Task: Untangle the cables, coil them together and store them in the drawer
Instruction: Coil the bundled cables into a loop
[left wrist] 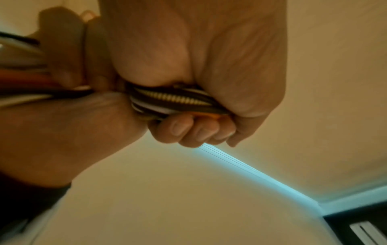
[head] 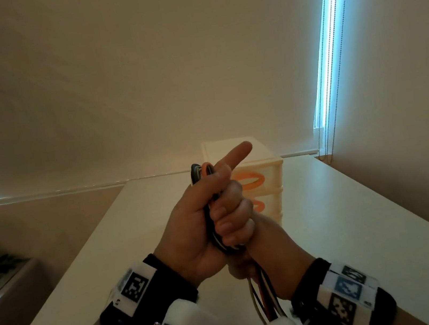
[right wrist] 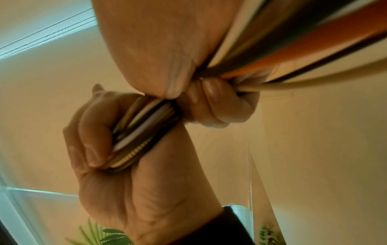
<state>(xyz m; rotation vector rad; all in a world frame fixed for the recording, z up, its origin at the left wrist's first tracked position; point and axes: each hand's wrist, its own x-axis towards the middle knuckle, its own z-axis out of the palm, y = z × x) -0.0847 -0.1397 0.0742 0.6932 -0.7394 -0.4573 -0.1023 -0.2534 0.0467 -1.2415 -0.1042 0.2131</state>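
Left hand (head: 205, 220) grasps the coiled cables (head: 200, 174) in a fist above the middle of the surface (head: 355, 210), right hand (head: 248, 265) just below clenches the loose strands; judging by their bends, the cables are light, soft and springy, best gripped across all loops.

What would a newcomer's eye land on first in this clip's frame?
Probably the left hand, raised mid-frame over the white table, gripping a coiled bundle of cables with its index finger pointing out. Below it, the right hand grips the loose strands. Behind stands a cream drawer unit with orange handles.
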